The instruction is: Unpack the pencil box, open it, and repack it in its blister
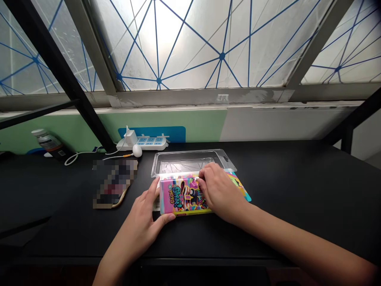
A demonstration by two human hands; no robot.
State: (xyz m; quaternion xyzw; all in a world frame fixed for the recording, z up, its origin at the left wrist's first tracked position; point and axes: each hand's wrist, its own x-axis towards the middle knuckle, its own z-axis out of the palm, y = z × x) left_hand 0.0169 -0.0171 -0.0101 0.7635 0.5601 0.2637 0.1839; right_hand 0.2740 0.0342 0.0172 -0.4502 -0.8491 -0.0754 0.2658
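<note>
A pink, brightly printed flat box (181, 194) with a cartoon figure and lettering lies on the black desk. My left hand (145, 214) holds its left end, thumb along the near edge and index finger toward the far corner. My right hand (222, 190) is closed in a pinch over the box's far edge, near its middle; what lies between the fingertips is hidden. Just beyond the box rests a clear plastic blister shell (193, 161). A colourful card (244, 192) sticks out to the right from under my right hand.
To the left lies a phone-like object (114, 186), its face pixelated. Behind it are a white power strip (151, 142) with a plugged-in adapter (130, 138) and white cables. A bottle (49, 143) leans farther left. Black frame bars (59, 67) slant beside the window.
</note>
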